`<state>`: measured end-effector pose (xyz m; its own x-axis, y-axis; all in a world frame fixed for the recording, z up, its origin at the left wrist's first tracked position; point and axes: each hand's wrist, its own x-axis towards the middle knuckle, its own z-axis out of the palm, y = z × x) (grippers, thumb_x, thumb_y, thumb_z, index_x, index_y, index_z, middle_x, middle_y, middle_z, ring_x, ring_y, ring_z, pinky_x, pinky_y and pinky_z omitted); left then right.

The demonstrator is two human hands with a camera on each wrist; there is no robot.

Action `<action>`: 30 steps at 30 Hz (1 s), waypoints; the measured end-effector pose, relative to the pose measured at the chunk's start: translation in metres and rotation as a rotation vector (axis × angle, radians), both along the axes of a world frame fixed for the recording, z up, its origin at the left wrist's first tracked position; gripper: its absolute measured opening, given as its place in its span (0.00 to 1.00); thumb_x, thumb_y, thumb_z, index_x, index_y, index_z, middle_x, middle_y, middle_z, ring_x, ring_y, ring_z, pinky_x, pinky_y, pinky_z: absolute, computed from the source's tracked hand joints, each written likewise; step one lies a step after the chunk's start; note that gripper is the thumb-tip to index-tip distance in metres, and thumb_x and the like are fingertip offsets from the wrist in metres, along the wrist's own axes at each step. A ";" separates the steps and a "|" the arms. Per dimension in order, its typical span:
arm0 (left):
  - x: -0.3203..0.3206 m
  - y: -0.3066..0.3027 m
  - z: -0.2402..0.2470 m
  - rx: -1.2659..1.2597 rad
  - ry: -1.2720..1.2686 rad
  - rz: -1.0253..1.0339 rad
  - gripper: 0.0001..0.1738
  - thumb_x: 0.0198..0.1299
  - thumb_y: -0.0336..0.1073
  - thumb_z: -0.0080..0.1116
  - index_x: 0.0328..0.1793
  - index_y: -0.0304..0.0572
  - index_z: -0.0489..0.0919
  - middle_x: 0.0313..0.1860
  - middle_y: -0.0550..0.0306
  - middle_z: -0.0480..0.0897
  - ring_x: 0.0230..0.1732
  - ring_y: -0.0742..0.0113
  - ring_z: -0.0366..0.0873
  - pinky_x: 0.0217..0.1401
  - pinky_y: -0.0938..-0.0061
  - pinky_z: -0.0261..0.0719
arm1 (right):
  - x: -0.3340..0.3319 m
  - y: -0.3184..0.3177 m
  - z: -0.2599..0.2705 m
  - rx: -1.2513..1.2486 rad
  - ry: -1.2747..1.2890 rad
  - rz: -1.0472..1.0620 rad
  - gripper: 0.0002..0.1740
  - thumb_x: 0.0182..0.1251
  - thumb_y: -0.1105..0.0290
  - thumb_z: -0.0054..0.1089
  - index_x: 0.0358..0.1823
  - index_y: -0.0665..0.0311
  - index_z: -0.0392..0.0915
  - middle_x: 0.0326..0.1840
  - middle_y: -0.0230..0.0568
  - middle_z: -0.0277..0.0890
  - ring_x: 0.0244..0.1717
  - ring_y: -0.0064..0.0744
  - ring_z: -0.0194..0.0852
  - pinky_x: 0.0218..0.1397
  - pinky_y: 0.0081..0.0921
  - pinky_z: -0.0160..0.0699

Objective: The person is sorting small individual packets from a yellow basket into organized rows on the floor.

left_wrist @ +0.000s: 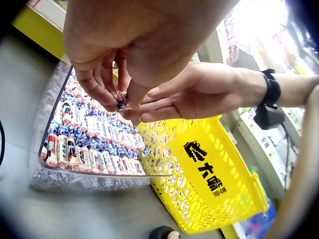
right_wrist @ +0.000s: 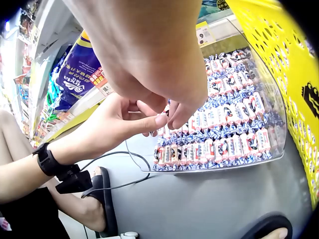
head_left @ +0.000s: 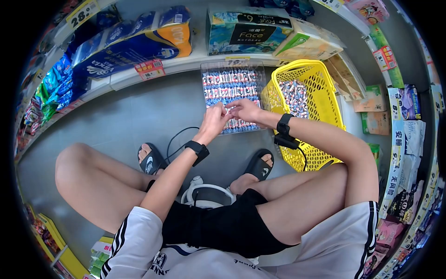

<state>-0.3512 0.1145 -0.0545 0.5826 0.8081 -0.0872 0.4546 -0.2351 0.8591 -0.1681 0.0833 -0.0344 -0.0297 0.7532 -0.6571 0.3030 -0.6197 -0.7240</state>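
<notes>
A small wrapped candy (left_wrist: 122, 101) is pinched between the thumb and fingers of the left hand (head_left: 216, 122) (left_wrist: 144, 45) (right_wrist: 107, 127). Fingertips of the right hand (head_left: 246, 111) (left_wrist: 199, 94) (right_wrist: 149, 59) meet it from the other side, gripping its end, though the contact is partly hidden. Both hands are above a clear box (head_left: 202, 83) (left_wrist: 45, 134) (right_wrist: 279, 99) holding rows of candies (head_left: 230, 76) (left_wrist: 87, 162) (right_wrist: 219, 149) in white, red and blue wrappers. The box's middle is partly covered by the hands in the head view.
Right of the box stands a yellow basket (head_left: 325, 93) (left_wrist: 219, 169) (right_wrist: 279, 50) with loose candies (head_left: 293, 95) inside. Shelves with blue tissue packs (head_left: 125, 46) and a Face carton (head_left: 248, 35) lie beyond. A black cable (head_left: 174, 135) hangs near the left forearm; sandalled feet (head_left: 151, 160) flank the box's near side.
</notes>
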 end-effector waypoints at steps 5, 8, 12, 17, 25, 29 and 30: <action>-0.001 -0.024 0.004 0.165 0.096 -0.032 0.17 0.66 0.38 0.68 0.42 0.30 0.75 0.38 0.37 0.84 0.40 0.45 0.86 0.41 0.57 0.83 | 0.006 0.002 -0.010 0.169 -0.309 0.296 0.19 0.66 0.76 0.59 0.57 0.61 0.87 0.42 0.45 0.89 0.41 0.35 0.88 0.48 0.31 0.85; -0.001 -0.051 0.011 0.439 0.298 -0.130 0.14 0.67 0.36 0.61 0.43 0.28 0.77 0.40 0.38 0.82 0.44 0.45 0.84 0.47 0.58 0.86 | 0.005 0.000 -0.011 0.125 -0.362 0.397 0.22 0.64 0.78 0.56 0.60 0.62 0.86 0.48 0.49 0.89 0.48 0.38 0.89 0.56 0.33 0.85; -0.004 -0.064 0.012 0.773 0.424 -0.466 0.13 0.56 0.32 0.62 0.44 0.30 0.82 0.41 0.46 0.82 0.44 0.56 0.84 0.47 0.67 0.86 | 0.004 -0.006 -0.024 0.133 -0.373 0.504 0.24 0.63 0.73 0.58 0.62 0.60 0.85 0.49 0.51 0.88 0.53 0.46 0.88 0.61 0.36 0.84; -0.005 -0.071 0.003 0.807 0.508 -0.530 0.17 0.59 0.33 0.59 0.47 0.25 0.85 0.42 0.40 0.85 0.46 0.52 0.86 0.48 0.67 0.86 | -0.009 0.003 -0.025 0.023 -0.310 0.669 0.29 0.62 0.79 0.53 0.67 0.63 0.80 0.60 0.52 0.85 0.61 0.44 0.85 0.66 0.34 0.81; -0.013 -0.074 -0.021 0.799 0.620 -0.548 0.24 0.59 0.34 0.59 0.56 0.18 0.84 0.56 0.24 0.84 0.51 0.43 0.87 0.55 0.64 0.86 | -0.015 0.007 -0.028 -0.051 -0.363 0.750 0.33 0.62 0.76 0.53 0.72 0.59 0.76 0.67 0.51 0.81 0.68 0.47 0.78 0.72 0.36 0.75; -0.017 -0.074 -0.032 0.818 0.608 -0.506 0.26 0.59 0.35 0.60 0.58 0.18 0.83 0.55 0.26 0.85 0.55 0.43 0.86 0.58 0.61 0.85 | -0.008 0.006 -0.039 -0.040 -0.314 0.727 0.34 0.63 0.77 0.51 0.75 0.63 0.72 0.70 0.54 0.77 0.71 0.49 0.75 0.74 0.36 0.72; -0.018 -0.073 -0.032 0.818 0.609 -0.495 0.26 0.59 0.35 0.60 0.58 0.18 0.83 0.56 0.27 0.85 0.57 0.43 0.85 0.59 0.60 0.85 | -0.008 0.006 -0.038 -0.042 -0.315 0.728 0.34 0.63 0.77 0.51 0.75 0.63 0.72 0.70 0.54 0.77 0.71 0.49 0.75 0.74 0.36 0.72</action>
